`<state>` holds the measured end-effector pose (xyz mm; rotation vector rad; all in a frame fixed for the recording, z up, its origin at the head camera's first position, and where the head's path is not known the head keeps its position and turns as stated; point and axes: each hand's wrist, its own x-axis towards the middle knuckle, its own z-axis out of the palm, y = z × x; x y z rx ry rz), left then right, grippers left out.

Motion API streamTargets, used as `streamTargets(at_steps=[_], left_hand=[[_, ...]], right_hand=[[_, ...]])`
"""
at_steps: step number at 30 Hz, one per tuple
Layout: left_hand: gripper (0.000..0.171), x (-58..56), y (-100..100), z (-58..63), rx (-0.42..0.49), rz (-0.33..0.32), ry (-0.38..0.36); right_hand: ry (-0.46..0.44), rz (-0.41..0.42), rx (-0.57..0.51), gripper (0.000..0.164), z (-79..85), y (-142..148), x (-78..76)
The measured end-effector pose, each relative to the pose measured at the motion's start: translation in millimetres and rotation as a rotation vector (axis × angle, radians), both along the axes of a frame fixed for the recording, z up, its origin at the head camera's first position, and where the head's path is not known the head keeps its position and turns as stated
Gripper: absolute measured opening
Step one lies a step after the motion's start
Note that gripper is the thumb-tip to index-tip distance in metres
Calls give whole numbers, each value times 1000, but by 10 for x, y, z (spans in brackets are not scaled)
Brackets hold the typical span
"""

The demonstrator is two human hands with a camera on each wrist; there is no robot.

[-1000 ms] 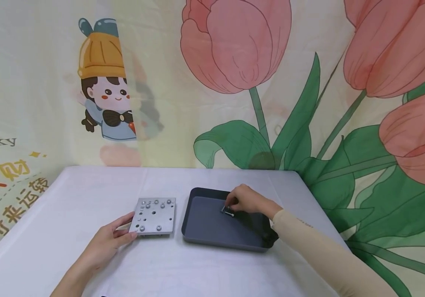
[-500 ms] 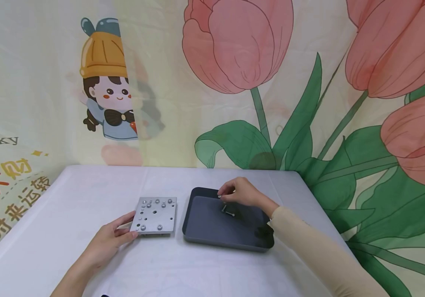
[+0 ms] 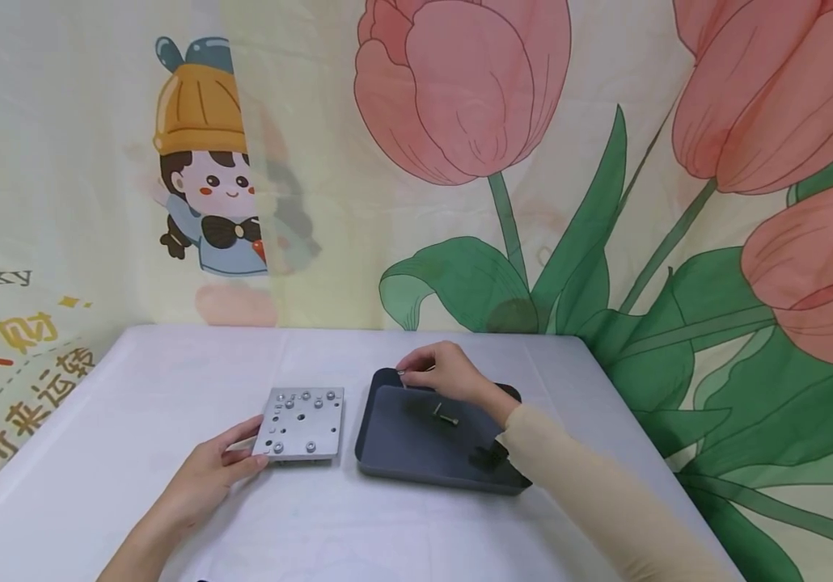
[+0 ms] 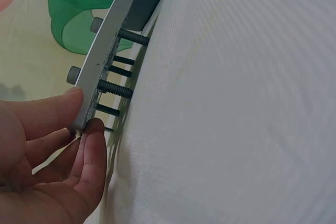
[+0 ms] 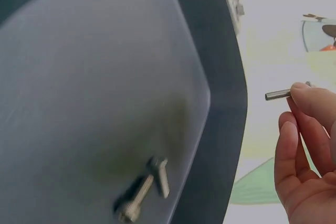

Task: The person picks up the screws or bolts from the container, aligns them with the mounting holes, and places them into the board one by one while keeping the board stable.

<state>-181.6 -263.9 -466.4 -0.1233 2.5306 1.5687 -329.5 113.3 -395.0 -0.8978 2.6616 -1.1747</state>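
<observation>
Screw (image 5: 277,95), metal: pinched between thumb and finger of the right hand (image 3: 453,373), threaded end projecting past the fingertips. Seen in the head view against the 11 o'clock corner of a dark grey tray (image 3: 402,453).

Loose screws (image 3: 449,419), two: lying on the tray floor, close together and set at an angle, just to 12 o'clock of its middle.

Metal plate (image 3: 300,432), flat, squarish: just beside the tray, at its 9 o'clock. Fitted with seven screw heads (image 3: 310,447), five toward 12 o'clock, two along the 6 o'clock edge; pierced with several holes. Threaded shanks (image 4: 115,88) projecting from the underside. Clamped at 8 o'clock between thumb and fingers of the left hand (image 3: 207,473). Lifted or resting on the shanks: cannot tell.

Hands: well apart from each other. Beige sleeve (image 3: 569,485) on the right arm.

White cloth (image 3: 387,533): spread beneath tray and plate.

Printed backdrop (image 3: 329,283): tulips (image 3: 460,81) from 12 to 3 o'clock, cartoon figure (image 3: 213,178) at 10.
</observation>
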Motion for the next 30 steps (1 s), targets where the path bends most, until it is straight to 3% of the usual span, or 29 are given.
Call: streamTargets(at_steps=[17, 23, 30], left_hand=[[81, 12, -18, 0, 8, 19, -16], [80, -28, 52, -47, 32, -6, 18], [79, 5, 15, -18, -5, 12, 11]], right_hand=[[-37, 44, -120, 16, 52, -695, 23], [-46, 7, -139, 17, 31, -844, 37], [-37, 28, -157, 13, -5, -1144, 67]])
